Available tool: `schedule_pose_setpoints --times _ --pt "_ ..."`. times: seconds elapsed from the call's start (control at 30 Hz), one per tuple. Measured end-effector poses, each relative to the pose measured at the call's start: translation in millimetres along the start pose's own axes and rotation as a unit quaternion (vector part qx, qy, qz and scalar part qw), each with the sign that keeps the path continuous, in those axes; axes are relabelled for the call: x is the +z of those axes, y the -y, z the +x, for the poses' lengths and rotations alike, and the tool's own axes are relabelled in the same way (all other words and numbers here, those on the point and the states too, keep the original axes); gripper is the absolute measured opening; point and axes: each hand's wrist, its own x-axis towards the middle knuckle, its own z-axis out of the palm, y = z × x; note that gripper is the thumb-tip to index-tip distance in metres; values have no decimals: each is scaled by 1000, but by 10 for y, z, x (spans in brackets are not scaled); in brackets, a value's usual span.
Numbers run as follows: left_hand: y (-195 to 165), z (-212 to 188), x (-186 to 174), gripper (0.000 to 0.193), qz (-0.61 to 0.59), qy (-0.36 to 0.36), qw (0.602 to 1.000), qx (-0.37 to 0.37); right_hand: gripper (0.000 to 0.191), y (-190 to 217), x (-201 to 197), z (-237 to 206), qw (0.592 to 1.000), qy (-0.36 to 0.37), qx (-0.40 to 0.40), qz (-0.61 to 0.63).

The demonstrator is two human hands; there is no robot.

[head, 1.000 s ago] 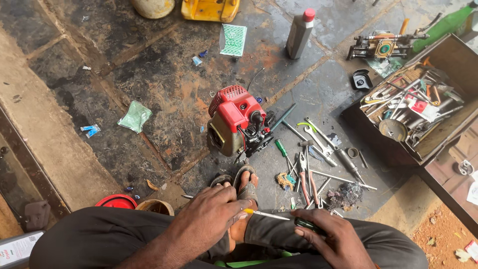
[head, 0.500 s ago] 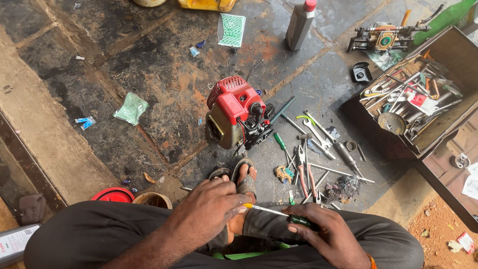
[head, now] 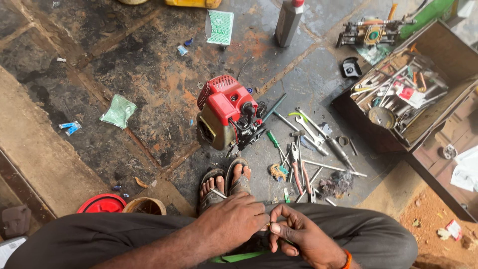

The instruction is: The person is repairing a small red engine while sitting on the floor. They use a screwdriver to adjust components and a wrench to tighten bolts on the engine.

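Note:
I sit on the ground with my sandalled feet (head: 226, 182) stretched out in front of me. My left hand (head: 234, 219) and my right hand (head: 298, 234) meet over my knees. They hold a thin metal rod (head: 217, 193) with a yellowish part between them. Its bare tip pokes out past my left hand, above my feet. My right hand's fingers pinch the other end. A small red engine (head: 226, 112) stands on the stone floor just beyond my toes.
Loose screwdrivers, pliers and spanners (head: 303, 149) lie right of the engine. An open wooden toolbox (head: 398, 139) sits at the far right, a grey bottle (head: 289, 20) and a green packet (head: 220, 26) beyond. A red lid (head: 102, 204) and a bowl (head: 144, 205) lie at my left knee.
My hands have drawn closer together, so less of the rod shows between them. The view has shifted slightly downward.

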Motion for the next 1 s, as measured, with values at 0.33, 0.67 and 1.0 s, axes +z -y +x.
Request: schedule_pose_setpoints --times 0.33,0.67,1.0 --pt "41 702 496 54 -148 -421 850 -280 32 -177 -356 199 922 -304 -180 -160" --pt "550 820 888 44 -724 -232 587 -278 30 -297 -397 334 905 -304 -208 -213" --pt "516 823 781 44 -715 -215 606 -273 32 -234 -399 306 900 -321 -179 -234"
